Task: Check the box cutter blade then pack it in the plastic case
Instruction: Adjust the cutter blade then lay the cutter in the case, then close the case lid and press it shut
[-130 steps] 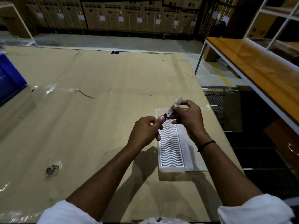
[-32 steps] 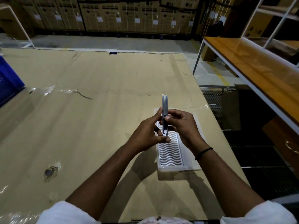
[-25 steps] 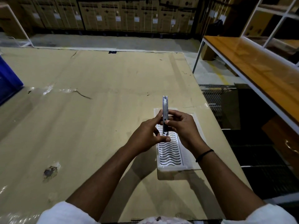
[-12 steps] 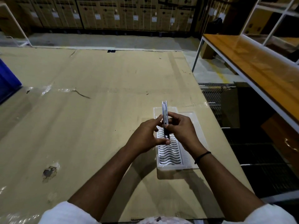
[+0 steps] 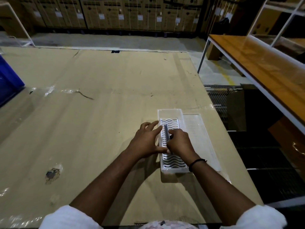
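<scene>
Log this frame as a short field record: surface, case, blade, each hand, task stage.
surface: cardboard-covered table
case: clear plastic case lying open, white wavy slotted insert inside, lid flat on its right
blade: box cutter blade on edge, low over the insert
right hand: right hand pinching the blade
left hand: left hand fingers spread, resting at the case's left edge
task stage: blade being placed; full seating cannot be told

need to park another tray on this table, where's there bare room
Bare cardboard lies left of the left hand, out to the blue bin, and beyond the plastic case to the far edge. It is crowded at the case, where the right hand holds the blade.
</scene>
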